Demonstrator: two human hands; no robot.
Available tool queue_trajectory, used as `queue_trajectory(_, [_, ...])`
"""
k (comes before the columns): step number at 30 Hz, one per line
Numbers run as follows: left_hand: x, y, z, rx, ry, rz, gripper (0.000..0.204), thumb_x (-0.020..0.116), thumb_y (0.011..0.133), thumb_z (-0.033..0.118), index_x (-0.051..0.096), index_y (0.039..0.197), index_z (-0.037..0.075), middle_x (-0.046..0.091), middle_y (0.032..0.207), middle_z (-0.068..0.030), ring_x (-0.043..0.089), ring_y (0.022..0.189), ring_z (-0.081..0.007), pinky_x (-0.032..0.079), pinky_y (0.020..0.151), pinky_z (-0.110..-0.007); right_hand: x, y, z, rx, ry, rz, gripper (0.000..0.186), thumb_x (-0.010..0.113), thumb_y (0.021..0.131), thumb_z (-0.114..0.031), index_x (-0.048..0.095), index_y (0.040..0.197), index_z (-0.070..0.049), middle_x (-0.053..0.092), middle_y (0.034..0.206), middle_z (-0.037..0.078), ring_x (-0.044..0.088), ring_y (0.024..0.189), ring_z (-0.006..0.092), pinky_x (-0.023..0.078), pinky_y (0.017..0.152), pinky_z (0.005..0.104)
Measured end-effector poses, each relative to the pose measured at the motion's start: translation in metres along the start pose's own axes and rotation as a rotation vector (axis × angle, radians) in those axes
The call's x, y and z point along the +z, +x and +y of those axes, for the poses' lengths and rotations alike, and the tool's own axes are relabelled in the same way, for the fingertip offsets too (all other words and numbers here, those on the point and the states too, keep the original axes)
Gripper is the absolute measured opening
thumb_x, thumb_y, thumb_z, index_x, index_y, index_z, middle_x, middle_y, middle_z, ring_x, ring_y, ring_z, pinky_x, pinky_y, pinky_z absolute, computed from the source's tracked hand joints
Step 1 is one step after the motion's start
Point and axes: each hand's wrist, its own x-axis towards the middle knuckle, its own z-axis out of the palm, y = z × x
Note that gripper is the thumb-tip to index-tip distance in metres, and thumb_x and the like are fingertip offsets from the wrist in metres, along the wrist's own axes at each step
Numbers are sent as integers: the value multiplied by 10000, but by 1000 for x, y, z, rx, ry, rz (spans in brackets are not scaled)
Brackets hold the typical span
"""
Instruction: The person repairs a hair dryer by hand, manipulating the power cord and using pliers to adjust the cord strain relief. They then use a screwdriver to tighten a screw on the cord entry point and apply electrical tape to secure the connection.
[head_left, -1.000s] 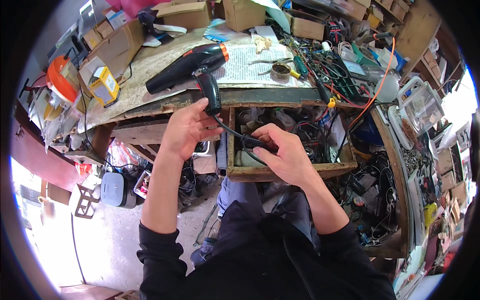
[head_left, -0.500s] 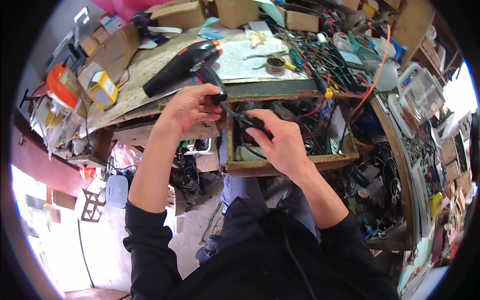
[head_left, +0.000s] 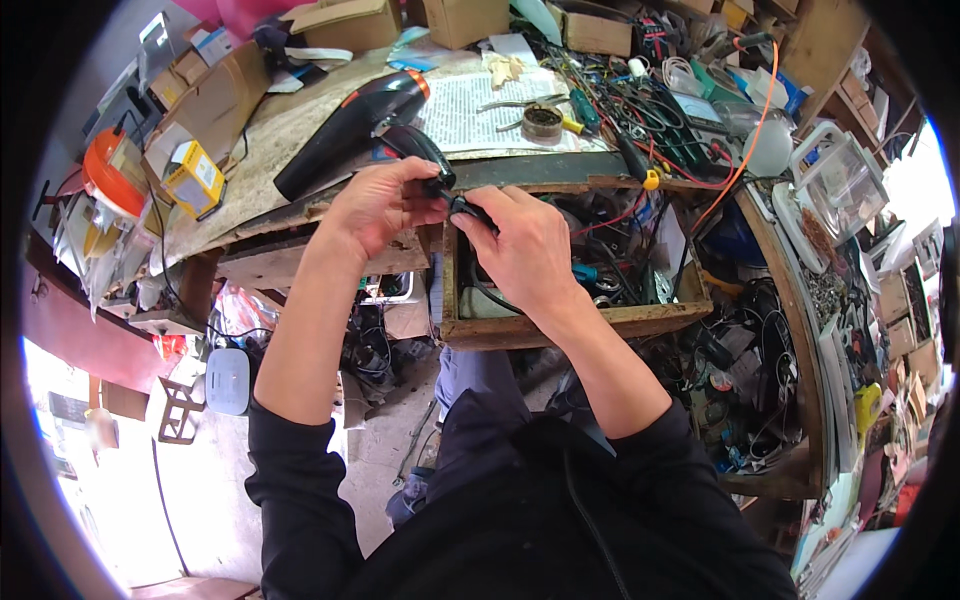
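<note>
In head view, the hair dryer (head_left: 345, 130) lies on the table (head_left: 255, 175), beyond the drawer (head_left: 580, 328) and to its left, w/ the handle (head_left: 418, 147) pointing toward it. L hand (head_left: 380, 212), just left of the drawer, is half closed, w/ fingertips on the handle's lower end. R hand (head_left: 525, 240), above the drawer's left part, is nearly closed and pinches the black cord (head_left: 472, 208) near this handle; how firmly, I can't tell. IMO best is to keep the handle steady, guide the cord in line w/ it, and avoid hard bending b/c the joint may suffer.
</note>
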Motion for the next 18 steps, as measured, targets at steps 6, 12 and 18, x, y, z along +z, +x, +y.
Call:
queue_trajectory(6, [0, -4, 1, 12, 20, 26, 179, 749, 907, 182, 724, 1005, 33, 738, 954, -95, 719, 846, -202, 619, 809, -354, 13, 15, -3, 27, 11, -59, 187, 764, 870, -198, 660, 922, -52, 673, 812, 146, 686, 766, 385, 542, 660, 498])
queue_trajectory(12, [-1, -3, 1, 20, 55, 11, 182, 734, 916, 168, 726, 1019, 17, 740, 954, -91, 728, 849, -198, 627, 814, -352, 11, 26, 2, 30, 39, -95, 196, 779, 846, -182, 682, 912, -24, 708, 839, 178, 695, 796, 400, 545, 702, 497])
queue_trajectory(18, [1, -7, 1, 35, 49, 14, 192, 734, 919, 157, 726, 1030, 0, 740, 974, -105, 734, 849, -205, 633, 806, -349, 11, 23, -4, -34, -121, -43, 178, 786, 834, -159, 663, 882, -40, 682, 814, 155, 683, 734, 384, 536, 651, 474])
